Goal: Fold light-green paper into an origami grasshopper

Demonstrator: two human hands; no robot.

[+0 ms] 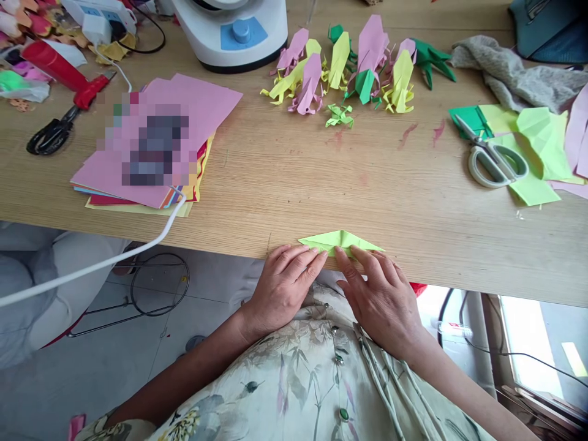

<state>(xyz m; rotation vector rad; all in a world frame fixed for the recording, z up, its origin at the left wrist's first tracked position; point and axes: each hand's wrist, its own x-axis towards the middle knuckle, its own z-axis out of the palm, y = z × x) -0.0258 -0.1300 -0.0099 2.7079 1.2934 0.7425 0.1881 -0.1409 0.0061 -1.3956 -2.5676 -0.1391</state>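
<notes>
A light green sheet of folded paper, long and pointed at both ends, lies at the table's near edge. My left hand rests its outstretched fingertips on the paper's left near side; its thumb is hidden. On the middle and right of the same paper lie the spread fingers of my right hand, with the thumb apart and below the table edge. Both hands press from above, and their fingers cover part of the paper's near edge.
Folded paper figures stand at the back. White-handled scissors lie by green paper pieces on the right. To the left are a pink paper stack, a white cable, black-handled scissors and a white appliance.
</notes>
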